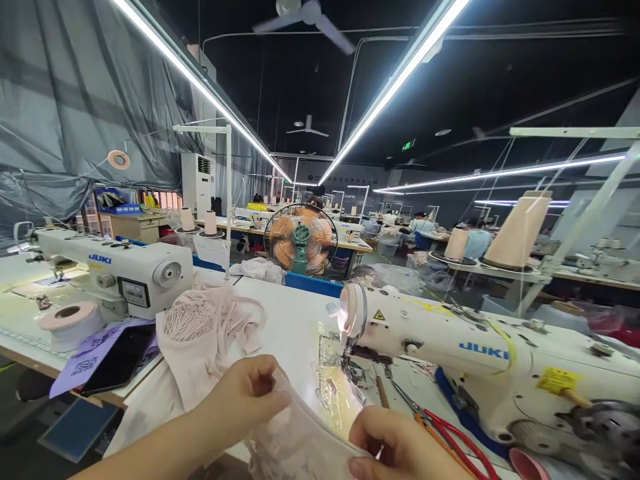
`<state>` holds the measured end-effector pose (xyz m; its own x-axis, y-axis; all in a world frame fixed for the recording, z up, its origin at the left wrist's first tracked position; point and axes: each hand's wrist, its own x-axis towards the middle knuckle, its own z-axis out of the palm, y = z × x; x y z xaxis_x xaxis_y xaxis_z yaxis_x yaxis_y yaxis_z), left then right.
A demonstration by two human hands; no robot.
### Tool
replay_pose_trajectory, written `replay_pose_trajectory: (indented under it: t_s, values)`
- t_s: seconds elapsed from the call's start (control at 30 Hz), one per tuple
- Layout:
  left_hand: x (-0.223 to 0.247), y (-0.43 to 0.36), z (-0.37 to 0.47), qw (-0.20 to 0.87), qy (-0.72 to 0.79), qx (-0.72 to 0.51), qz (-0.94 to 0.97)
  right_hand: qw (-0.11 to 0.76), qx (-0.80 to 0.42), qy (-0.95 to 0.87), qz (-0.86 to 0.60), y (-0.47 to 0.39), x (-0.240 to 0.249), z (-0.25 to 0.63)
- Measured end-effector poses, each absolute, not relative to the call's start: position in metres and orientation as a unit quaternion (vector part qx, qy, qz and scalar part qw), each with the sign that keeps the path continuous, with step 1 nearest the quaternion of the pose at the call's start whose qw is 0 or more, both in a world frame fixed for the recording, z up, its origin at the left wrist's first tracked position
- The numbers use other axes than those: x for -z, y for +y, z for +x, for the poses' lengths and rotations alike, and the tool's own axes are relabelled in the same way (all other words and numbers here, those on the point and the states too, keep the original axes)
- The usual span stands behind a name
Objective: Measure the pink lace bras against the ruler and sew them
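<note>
A pale pink garment piece [295, 433] of thin fabric is stretched between my two hands at the front edge of the white table. My left hand [250, 393] pinches its upper edge between thumb and fingers. Lower and to the right, my right hand [390, 443] grips the same edge. Just beyond them stands a white JUKI sewing machine [430, 333], its needle area lit. More pale pink lace garments [205, 333] lie heaped left of my left hand. The lower part of the held piece runs out of view.
Red-handled scissors [450, 433] lie right of my right hand, under the machine arm. A second JUKI machine [120, 267], a tape roll [73, 323] and a dark phone [120, 357] on purple paper are at the left. A large fan [301, 237] stands beyond the table.
</note>
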<state>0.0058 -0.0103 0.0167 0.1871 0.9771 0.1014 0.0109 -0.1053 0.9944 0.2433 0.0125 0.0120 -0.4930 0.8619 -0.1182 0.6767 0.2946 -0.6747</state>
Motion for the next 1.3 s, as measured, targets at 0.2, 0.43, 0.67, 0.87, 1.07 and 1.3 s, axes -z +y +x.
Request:
replay_pose_trajectory:
  t_s: [0.2, 0.43, 0.67, 0.87, 1.07, 1.3]
  values:
    - [-0.015, -0.017, -0.01, 0.482, 0.461, -0.474, 0.575, 0.249, -0.237, -0.846, -0.407, -0.001, -0.017, 0.238]
    - [-0.001, -0.021, -0.025, 0.401, 0.532, -0.5, 0.553, 0.399, -0.122, -0.849, -0.324, -0.006, 0.001, 0.234]
    - [0.005, -0.018, -0.028, 0.341, 0.532, -0.513, 0.581, 0.454, -0.124, -0.841, -0.266, -0.008, 0.002, 0.232]
    - [0.0, -0.013, -0.03, 0.364, 0.506, -0.494, 0.606, 0.439, -0.18, -0.84, -0.263, -0.011, -0.003, 0.238]
    - [-0.024, -0.005, -0.025, 0.389, 0.51, -0.396, 0.658, 0.32, -0.355, -0.798, -0.367, 0.003, -0.011, 0.242]
    - [-0.052, 0.029, -0.015, 0.17, 0.472, -0.391, 0.772, 0.322, -0.136, -0.858, -0.376, 0.048, -0.02, 0.234]
